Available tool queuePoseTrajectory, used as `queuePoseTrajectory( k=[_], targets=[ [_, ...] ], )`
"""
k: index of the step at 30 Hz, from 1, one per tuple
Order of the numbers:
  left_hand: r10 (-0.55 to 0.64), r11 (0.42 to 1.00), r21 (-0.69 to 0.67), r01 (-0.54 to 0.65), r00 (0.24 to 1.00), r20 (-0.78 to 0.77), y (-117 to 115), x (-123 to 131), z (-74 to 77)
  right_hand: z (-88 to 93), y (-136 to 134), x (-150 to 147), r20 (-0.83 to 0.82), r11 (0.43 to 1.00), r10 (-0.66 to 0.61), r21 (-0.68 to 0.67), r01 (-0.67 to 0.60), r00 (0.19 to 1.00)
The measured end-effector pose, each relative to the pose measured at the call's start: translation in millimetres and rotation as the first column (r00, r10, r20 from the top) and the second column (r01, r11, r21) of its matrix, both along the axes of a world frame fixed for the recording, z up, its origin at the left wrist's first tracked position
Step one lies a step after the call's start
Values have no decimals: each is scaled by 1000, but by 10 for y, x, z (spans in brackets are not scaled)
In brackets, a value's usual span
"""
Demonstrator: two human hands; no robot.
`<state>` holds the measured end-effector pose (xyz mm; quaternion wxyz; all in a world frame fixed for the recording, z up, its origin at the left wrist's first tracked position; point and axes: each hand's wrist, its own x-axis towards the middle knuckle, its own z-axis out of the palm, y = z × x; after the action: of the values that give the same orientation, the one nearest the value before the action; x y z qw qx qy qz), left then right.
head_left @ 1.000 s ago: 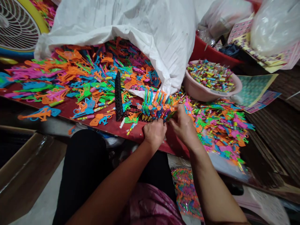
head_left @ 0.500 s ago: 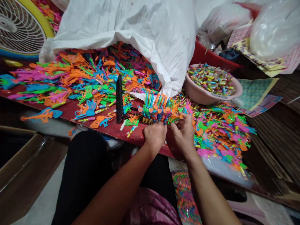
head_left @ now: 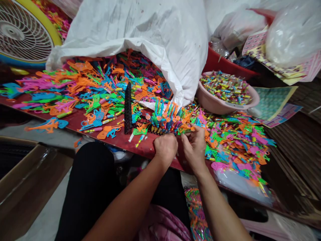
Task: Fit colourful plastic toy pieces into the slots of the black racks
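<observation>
My left hand (head_left: 165,147) is closed, knuckles up, against the near side of a row of upright plastic toys (head_left: 167,113). What its curled fingers grip is hidden. Just to the right, my right hand (head_left: 195,149) pinches a small plastic toy at the row's right end; an orange tip shows by the fingers. The toys in the row are blue, orange and green, and stand packed in a black toothed rack (head_left: 154,130). A black toothed upright (head_left: 128,108) rises at the rack's left end. Loose toys and a candy tube (head_left: 139,141) lie in front of it.
A white sack (head_left: 140,23) spills a heap of colourful toys (head_left: 82,80) across the red table (head_left: 117,137). At right stand a pink basin (head_left: 220,106) of wrapped candy tubes and another toy pile (head_left: 240,137). A fan (head_left: 25,33) is at far left, a cardboard box (head_left: 35,180) below.
The view has shifted slightly. My right hand has moved slightly down and left at the end of the row; my left hand stays closed in nearly the same place.
</observation>
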<state>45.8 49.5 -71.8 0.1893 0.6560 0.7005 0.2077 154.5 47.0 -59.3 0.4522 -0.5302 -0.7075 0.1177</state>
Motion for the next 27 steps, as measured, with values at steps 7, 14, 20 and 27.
queuePoseTrajectory(
  k=[7,14,20,27],
  targets=[
    [-11,1000,1,11,1000,-3,5,-2,-4,45,5,-35,108,1000,-20,23,17,994],
    [-4,1000,3,4,1000,-7,-1,7,-32,41,17,-3,137,1000,5,13,-7,991],
    [-23,1000,10,24,1000,-12,7,1,-26,53,11,-37,200,998,-46,48,37,979],
    [-2,1000,14,2,1000,0,21,24,-66,43,103,-23,188,998,-26,61,15,982]
  ],
)
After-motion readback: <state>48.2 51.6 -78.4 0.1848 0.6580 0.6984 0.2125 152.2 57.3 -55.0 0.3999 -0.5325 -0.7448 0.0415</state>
